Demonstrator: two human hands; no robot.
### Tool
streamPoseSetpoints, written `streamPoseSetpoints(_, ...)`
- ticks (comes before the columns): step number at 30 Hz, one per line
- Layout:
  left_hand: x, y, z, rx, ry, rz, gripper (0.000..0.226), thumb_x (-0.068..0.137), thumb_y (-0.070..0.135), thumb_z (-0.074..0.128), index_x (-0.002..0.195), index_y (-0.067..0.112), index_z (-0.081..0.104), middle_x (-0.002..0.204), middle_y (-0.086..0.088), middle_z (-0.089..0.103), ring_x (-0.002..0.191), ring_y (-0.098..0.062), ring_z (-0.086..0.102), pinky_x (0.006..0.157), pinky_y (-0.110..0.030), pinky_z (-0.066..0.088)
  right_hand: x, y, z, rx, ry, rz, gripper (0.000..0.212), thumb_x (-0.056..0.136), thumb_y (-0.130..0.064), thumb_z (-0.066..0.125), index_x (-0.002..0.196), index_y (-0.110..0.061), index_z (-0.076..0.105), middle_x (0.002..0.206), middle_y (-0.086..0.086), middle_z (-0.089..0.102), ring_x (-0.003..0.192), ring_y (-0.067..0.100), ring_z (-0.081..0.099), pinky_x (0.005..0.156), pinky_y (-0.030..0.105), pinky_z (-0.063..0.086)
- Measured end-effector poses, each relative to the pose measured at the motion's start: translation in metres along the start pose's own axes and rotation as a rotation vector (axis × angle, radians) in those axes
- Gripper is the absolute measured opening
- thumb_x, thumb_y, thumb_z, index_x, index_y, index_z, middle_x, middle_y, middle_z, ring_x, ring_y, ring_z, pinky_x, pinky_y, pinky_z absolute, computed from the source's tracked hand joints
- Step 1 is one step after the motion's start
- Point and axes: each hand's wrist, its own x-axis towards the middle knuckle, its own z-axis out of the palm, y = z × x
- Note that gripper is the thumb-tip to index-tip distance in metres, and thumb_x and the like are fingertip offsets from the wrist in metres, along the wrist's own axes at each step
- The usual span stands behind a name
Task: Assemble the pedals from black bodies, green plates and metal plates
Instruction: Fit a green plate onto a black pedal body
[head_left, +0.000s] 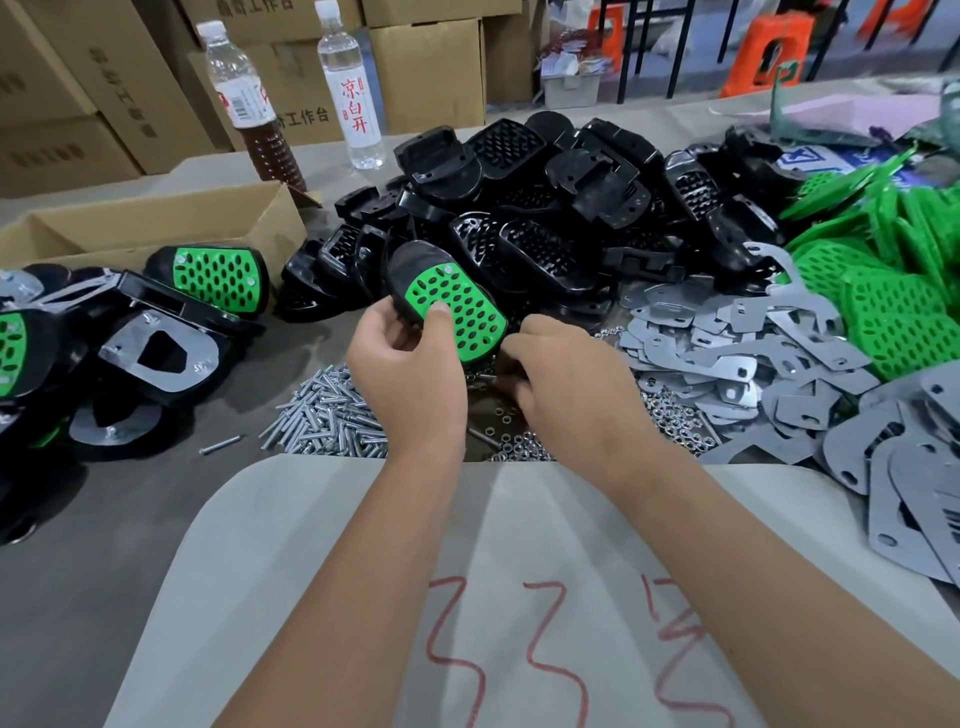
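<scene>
Centrally, our left hand (410, 358) grips a pedal (447, 301), thumb pressed on its green plate (457, 306), fingers curled round the black body beneath; two screw heads show in the plate's upper part. Our right hand (566, 374) sits just beside the pedal's lower edge, knuckles up, fingers curled down toward the nuts; we cannot tell whether they pinch anything.

Item, below the hands: a heap of screws (332, 410) and, right of it, a scatter of small nuts (519, 441), both on the grey table (78, 545). One loose screw (221, 444) lies apart to the left.

Item, near edge: a pale sheet (363, 571) with red scrawl, under our forearms.

Item, behind the pedal: a large pile of black bodies (545, 208), none fitted.

Item, right: a spread of metal plates (753, 353), overlapping, running to the near right edge; beyond them a pile of green plates (883, 291).

Item, left: finished pedals (156, 332) heaped together, some green face up, some showing the metal plate underneath.

Item, containers: an open cardboard box (156, 228) behind the finished pedals, one finished pedal leaning at its front; its contents are not visible to us. Two bottles (353, 88) stand upright behind it, one part filled with brown liquid, one clear. Closed cartons (426, 73) are stacked at the back.
</scene>
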Motion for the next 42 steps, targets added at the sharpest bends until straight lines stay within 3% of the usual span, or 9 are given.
streamPoseSetpoints(3, 0.001, 0.000, 0.000, -0.008, -0.007, -0.002, 0.015, 0.090, 0.006, 0.072, 0.091, 0.021, 0.071, 0.082, 0.009, 0.077, 0.081, -0.002, 0.074, 0.067, -0.016, 0.055, -0.003, 0.007, -0.001, 0.106, 0.088, -0.007, 0.012, 0.100, -0.021, 0.059, 0.101, -0.014, 0.068, 0.097, 0.001, 0.058, 0.092, 0.030, 0.059, 0.077, 0.046, 0.049)
streamPoseSetpoints(8, 0.001, 0.000, -0.001, 0.019, -0.085, -0.005, 0.016, 0.091, 0.006, 0.073, 0.091, 0.022, 0.073, 0.082, 0.010, 0.078, 0.082, -0.004, 0.075, 0.071, -0.021, 0.058, -0.004, 0.012, 0.000, 0.391, 0.444, 0.042, 0.009, 0.099, -0.008, 0.065, 0.090, -0.007, 0.065, 0.077, 0.003, 0.063, 0.072, 0.023, 0.056, 0.069, 0.044, 0.046)
streamPoseSetpoints(12, -0.003, 0.003, 0.000, 0.087, -0.236, 0.042, 0.019, 0.091, 0.004, 0.075, 0.093, 0.023, 0.074, 0.084, 0.008, 0.079, 0.084, -0.008, 0.077, 0.074, -0.028, 0.062, -0.006, 0.016, -0.003, 0.548, 0.635, 0.001, 0.008, 0.096, -0.007, 0.069, 0.096, -0.008, 0.077, 0.086, -0.001, 0.070, 0.075, 0.015, 0.064, 0.069, 0.034, 0.052)
streamPoseSetpoints(21, -0.021, 0.010, 0.004, 0.154, -0.495, 0.324, 0.037, 0.089, -0.002, 0.074, 0.109, 0.028, 0.070, 0.096, 0.015, 0.077, 0.091, -0.001, 0.075, 0.079, -0.016, 0.056, -0.005, 0.015, 0.001, 0.805, 0.600, 0.054, 0.009, 0.098, -0.011, 0.069, 0.094, -0.008, 0.076, 0.075, -0.001, 0.073, 0.061, 0.021, 0.070, 0.056, 0.039, 0.061)
streamPoseSetpoints(26, -0.021, 0.005, 0.004, 0.204, -0.555, 0.399, 0.032, 0.090, 0.006, 0.071, 0.103, 0.035, 0.070, 0.091, 0.011, 0.077, 0.085, -0.014, 0.076, 0.076, -0.037, 0.063, -0.005, 0.017, -0.004, 0.765, 0.600, 0.054, 0.009, 0.098, -0.010, 0.068, 0.092, -0.008, 0.075, 0.075, -0.002, 0.072, 0.062, 0.021, 0.070, 0.059, 0.044, 0.060)
streamPoseSetpoints(30, -0.018, 0.000, 0.005, 0.299, -0.566, 0.474, 0.033, 0.089, 0.013, 0.068, 0.115, 0.035, 0.067, 0.084, 0.002, 0.074, 0.077, -0.024, 0.073, 0.071, -0.046, 0.062, -0.005, 0.018, -0.005, 0.639, 0.589, 0.063, 0.011, 0.097, -0.010, 0.068, 0.087, -0.008, 0.072, 0.073, -0.003, 0.070, 0.061, 0.018, 0.068, 0.058, 0.046, 0.057)
streamPoseSetpoints(36, -0.019, 0.000, 0.005, 0.329, -0.572, 0.443, 0.029, 0.092, 0.018, 0.066, 0.120, 0.021, 0.074, 0.079, 0.004, 0.073, 0.072, -0.018, 0.071, 0.067, -0.041, 0.059, -0.006, 0.024, -0.008, 1.169, 0.402, 0.221, 0.011, 0.092, -0.012, 0.076, 0.086, -0.007, 0.069, 0.067, 0.010, 0.071, 0.047, 0.017, 0.059, 0.041, 0.027, 0.048)
streamPoseSetpoints(39, -0.019, 0.005, 0.004, 0.226, -0.580, 0.367, 0.030, 0.088, 0.005, 0.073, 0.108, 0.028, 0.076, 0.082, 0.008, 0.075, 0.075, -0.014, 0.074, 0.069, -0.034, 0.062, -0.005, 0.027, -0.005, 1.281, 0.443, 0.313, 0.038, 0.081, -0.029, 0.088, 0.085, -0.012, 0.054, 0.060, 0.013, 0.061, 0.044, 0.023, 0.048, 0.040, 0.027, 0.041)
streamPoseSetpoints(42, -0.015, 0.007, 0.004, 0.106, -0.529, 0.189, 0.034, 0.084, 0.002, 0.076, 0.105, 0.028, 0.077, 0.091, 0.010, 0.080, 0.087, -0.010, 0.078, 0.078, -0.026, 0.062, -0.005, 0.028, -0.006, 1.255, 0.460, 0.354, 0.045, 0.084, -0.052, 0.078, 0.081, -0.017, 0.050, 0.060, 0.009, 0.057, 0.046, 0.021, 0.044, 0.042, 0.026, 0.035)
